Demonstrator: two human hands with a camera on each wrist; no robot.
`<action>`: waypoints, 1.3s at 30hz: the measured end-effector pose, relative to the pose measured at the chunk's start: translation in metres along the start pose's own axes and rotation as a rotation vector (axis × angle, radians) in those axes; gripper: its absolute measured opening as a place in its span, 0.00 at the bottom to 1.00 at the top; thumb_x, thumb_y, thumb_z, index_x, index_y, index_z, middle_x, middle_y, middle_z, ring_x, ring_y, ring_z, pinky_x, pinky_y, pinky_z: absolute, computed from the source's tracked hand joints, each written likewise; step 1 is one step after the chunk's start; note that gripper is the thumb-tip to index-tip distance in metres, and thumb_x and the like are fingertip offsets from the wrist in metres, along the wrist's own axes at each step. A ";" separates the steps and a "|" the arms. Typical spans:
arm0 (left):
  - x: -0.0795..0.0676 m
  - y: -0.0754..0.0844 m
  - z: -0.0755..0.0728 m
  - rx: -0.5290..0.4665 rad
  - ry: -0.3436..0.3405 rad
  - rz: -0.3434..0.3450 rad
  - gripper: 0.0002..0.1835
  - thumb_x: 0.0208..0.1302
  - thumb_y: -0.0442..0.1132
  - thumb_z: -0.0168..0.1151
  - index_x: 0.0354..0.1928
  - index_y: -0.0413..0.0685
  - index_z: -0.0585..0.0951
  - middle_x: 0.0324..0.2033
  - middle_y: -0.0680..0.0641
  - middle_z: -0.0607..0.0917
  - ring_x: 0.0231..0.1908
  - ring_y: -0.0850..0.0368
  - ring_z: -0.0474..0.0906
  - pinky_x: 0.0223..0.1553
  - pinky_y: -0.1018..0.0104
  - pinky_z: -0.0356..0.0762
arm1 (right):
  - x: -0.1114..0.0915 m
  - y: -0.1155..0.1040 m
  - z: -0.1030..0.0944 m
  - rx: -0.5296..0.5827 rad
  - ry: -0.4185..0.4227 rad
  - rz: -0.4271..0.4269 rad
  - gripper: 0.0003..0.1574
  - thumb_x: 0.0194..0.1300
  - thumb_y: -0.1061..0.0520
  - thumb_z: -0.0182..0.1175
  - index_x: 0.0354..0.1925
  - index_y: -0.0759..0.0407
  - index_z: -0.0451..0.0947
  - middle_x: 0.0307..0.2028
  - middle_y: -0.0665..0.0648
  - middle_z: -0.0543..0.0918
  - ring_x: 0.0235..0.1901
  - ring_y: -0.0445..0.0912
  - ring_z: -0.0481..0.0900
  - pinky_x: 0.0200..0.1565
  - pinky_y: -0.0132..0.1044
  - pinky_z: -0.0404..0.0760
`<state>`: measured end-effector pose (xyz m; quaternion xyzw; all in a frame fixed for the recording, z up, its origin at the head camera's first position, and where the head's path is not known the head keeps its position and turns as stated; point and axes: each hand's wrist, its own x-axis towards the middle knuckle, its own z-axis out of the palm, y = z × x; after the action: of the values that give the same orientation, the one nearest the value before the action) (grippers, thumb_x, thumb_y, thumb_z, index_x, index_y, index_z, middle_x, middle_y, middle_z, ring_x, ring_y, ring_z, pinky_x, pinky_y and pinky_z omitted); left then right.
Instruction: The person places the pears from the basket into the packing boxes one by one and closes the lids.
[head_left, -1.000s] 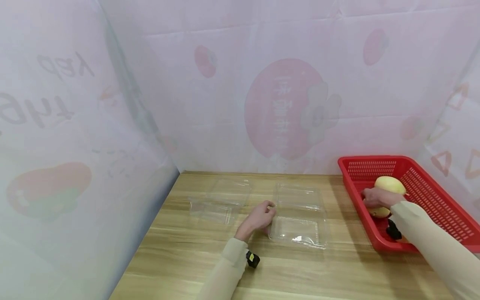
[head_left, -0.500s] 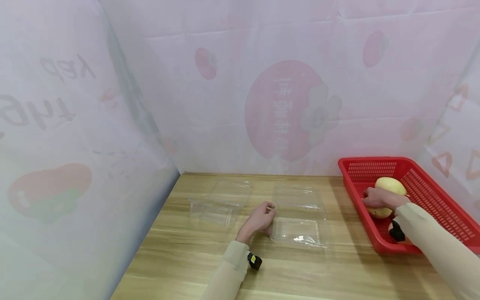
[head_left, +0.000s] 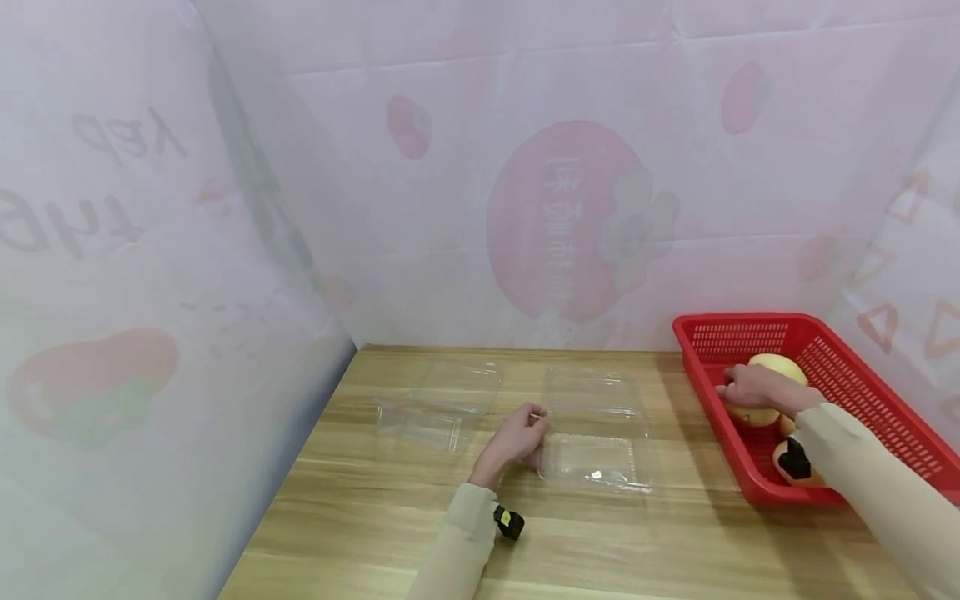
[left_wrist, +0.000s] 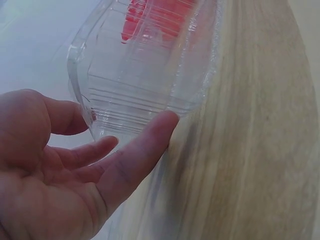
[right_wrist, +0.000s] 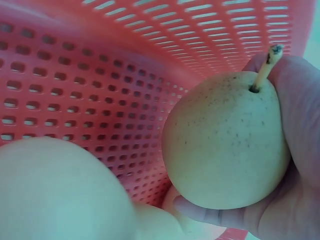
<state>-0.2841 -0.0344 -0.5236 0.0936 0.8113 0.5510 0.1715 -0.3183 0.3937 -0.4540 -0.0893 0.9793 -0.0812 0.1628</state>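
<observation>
My left hand [head_left: 516, 437] is at the left side of an open clear plastic clamshell container [head_left: 596, 458]. In the left wrist view, its thumb and fingers hold the container's ribbed wall [left_wrist: 135, 95] near the rim. Inside the red basket [head_left: 738, 467], my right hand [head_left: 753, 389] grips a pale yellow pear [right_wrist: 225, 145], its stem pointing up and toward the palm. In the right wrist view, another pear [right_wrist: 55, 190] lies close by at lower left, with more fruit partly hidden below.
A second clear plastic container [head_left: 423, 427] lies open to the left on the wooden table [head_left: 360, 533]. Another pear [head_left: 780, 367] sits behind the right hand in the basket. Printed cloth [head_left: 450, 250] walls the table's back and sides.
My right hand and the pear in it have shifted slightly up and left, uncovering more of the fruit beside the wrist. The left hand stays at the container.
</observation>
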 end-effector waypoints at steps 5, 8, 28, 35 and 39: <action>0.001 -0.001 0.001 -0.035 0.003 -0.008 0.19 0.73 0.42 0.50 0.61 0.41 0.71 0.43 0.39 0.80 0.20 0.54 0.78 0.20 0.63 0.82 | -0.004 0.001 -0.005 -0.010 0.070 -0.008 0.38 0.68 0.45 0.54 0.57 0.80 0.70 0.51 0.79 0.78 0.50 0.70 0.78 0.52 0.64 0.76; 0.002 -0.002 0.001 -0.057 0.016 -0.012 0.19 0.72 0.42 0.52 0.60 0.41 0.71 0.42 0.39 0.80 0.21 0.53 0.78 0.20 0.63 0.82 | -0.007 0.001 -0.007 -0.021 0.104 -0.015 0.39 0.68 0.45 0.52 0.58 0.81 0.69 0.52 0.80 0.77 0.53 0.72 0.76 0.53 0.65 0.75; 0.004 -0.004 0.006 -0.094 0.028 -0.037 0.17 0.73 0.44 0.53 0.57 0.42 0.75 0.37 0.40 0.80 0.22 0.53 0.79 0.23 0.62 0.83 | -0.027 -0.013 -0.029 -0.017 0.233 -0.063 0.29 0.63 0.48 0.57 0.51 0.72 0.76 0.41 0.67 0.84 0.38 0.57 0.80 0.42 0.58 0.80; 0.004 -0.004 0.006 -0.093 0.031 -0.041 0.17 0.73 0.44 0.53 0.56 0.42 0.75 0.38 0.40 0.80 0.24 0.53 0.79 0.22 0.61 0.83 | -0.029 -0.019 -0.033 -0.013 0.247 -0.057 0.28 0.62 0.48 0.58 0.50 0.70 0.77 0.39 0.64 0.85 0.36 0.54 0.79 0.41 0.56 0.81; 0.005 -0.004 0.005 -0.102 0.030 -0.044 0.17 0.73 0.45 0.53 0.57 0.42 0.75 0.38 0.40 0.80 0.26 0.53 0.79 0.23 0.61 0.84 | -0.030 -0.026 -0.034 -0.012 0.249 -0.059 0.30 0.62 0.47 0.58 0.52 0.69 0.76 0.42 0.66 0.84 0.40 0.58 0.79 0.43 0.59 0.79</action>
<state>-0.2864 -0.0300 -0.5296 0.0587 0.7866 0.5890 0.1757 -0.2979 0.3789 -0.4081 -0.1083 0.9893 -0.0907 0.0367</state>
